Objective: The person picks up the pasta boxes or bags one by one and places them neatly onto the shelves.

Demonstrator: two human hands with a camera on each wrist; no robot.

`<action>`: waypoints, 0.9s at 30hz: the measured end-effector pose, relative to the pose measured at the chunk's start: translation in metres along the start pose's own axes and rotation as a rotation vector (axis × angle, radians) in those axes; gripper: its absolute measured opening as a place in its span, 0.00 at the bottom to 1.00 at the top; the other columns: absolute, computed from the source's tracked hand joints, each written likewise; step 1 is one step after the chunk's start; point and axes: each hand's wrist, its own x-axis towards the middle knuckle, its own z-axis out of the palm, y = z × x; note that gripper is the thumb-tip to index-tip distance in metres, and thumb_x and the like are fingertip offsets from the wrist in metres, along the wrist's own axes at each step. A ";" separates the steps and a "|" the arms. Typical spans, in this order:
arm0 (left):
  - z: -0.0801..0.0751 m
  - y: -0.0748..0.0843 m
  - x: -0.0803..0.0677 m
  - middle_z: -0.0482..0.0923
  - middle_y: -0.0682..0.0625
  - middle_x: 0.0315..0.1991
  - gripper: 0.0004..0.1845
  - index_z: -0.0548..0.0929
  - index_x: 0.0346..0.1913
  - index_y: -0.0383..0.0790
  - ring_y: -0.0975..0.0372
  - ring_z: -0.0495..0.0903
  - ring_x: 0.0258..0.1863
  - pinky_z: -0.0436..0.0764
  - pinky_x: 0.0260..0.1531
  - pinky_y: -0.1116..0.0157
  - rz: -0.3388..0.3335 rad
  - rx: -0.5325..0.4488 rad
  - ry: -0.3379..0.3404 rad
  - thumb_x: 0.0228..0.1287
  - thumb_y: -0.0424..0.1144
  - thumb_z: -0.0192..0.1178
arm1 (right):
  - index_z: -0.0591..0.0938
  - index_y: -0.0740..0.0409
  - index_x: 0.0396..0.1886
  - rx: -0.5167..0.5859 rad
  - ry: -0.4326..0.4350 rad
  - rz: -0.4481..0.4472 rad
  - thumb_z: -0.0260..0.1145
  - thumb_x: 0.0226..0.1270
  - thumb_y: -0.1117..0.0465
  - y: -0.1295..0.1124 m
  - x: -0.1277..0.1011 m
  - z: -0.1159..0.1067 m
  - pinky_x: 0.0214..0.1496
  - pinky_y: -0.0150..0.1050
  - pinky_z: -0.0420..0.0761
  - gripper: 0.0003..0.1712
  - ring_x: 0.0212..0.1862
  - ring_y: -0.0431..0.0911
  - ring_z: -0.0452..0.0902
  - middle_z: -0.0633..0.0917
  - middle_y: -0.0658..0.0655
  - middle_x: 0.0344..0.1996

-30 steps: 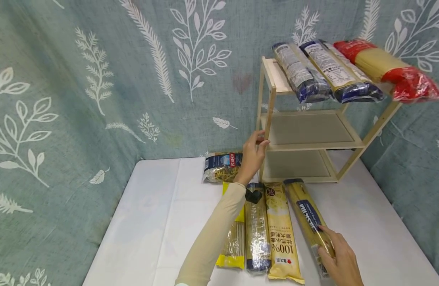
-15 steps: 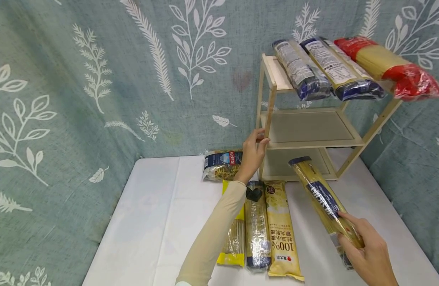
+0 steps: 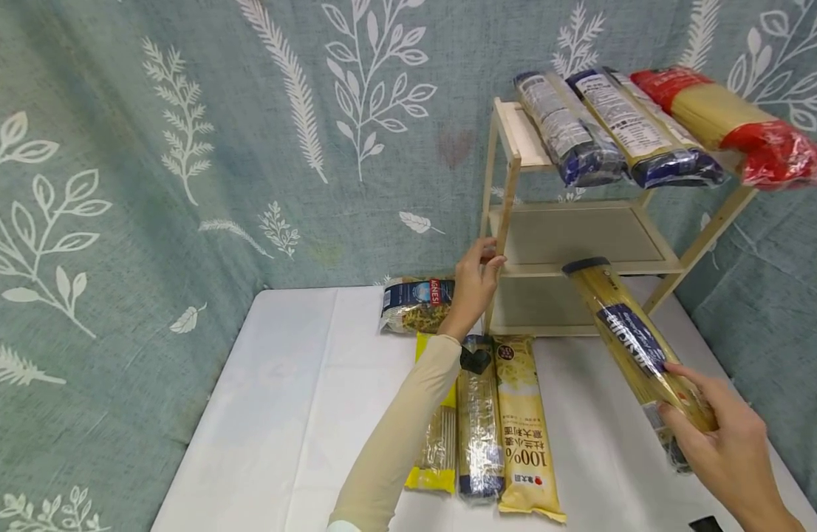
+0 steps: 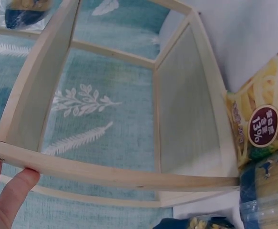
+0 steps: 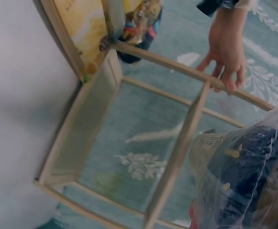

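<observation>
Spaghetti packet [image 3: 637, 351], long, clear-wrapped with a dark blue label, lifted off the white table [image 3: 282, 414] and held in the air to the right of the wooden rack [image 3: 508, 192], in front of its lower shelves. Gripped near its bottom end by the right hand [image 3: 727, 447], fingers and thumb curled round the wrap. Long axis slanted: dark capped top end pointing up, away and slightly left towards the front edge of the middle shelf, bottom end low and near, towards the body. Top end close to that shelf edge; touching or apart not clear from the head view.

Left hand [image 3: 475, 284] on the rack's front left post, thumb and fingers pinching the post at about middle-shelf level, sleeve stretched forward over the table. Fingertips [image 4: 15, 188] against the wooden post in the left wrist view as well.

Risks, as a judgement: held so close to one end, the long packet could sag or swing, and its far tip could knock the shelf edge or a post. A hard knock could shake the light rack and disturb the three long packets on the top shelf, which stick out past its front edge: two blue ones [image 3: 611, 129] and a red one [image 3: 730, 125]. Dry strands inside could snap if the packet bends.

Still on the table: a row of three long pasta packets [image 3: 488, 421] lying side by side, and a short pasta bag [image 3: 415, 304] behind them, near the leaf-patterned backdrop [image 3: 182, 148].
</observation>
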 end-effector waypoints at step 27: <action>-0.001 0.004 -0.001 0.79 0.43 0.44 0.20 0.72 0.59 0.36 0.58 0.79 0.43 0.77 0.42 0.69 -0.046 0.005 -0.010 0.70 0.43 0.52 | 0.83 0.65 0.48 -0.014 0.158 -0.079 0.65 0.50 0.68 0.026 0.114 0.004 0.24 0.29 0.60 0.21 0.28 0.28 0.61 0.82 0.67 0.37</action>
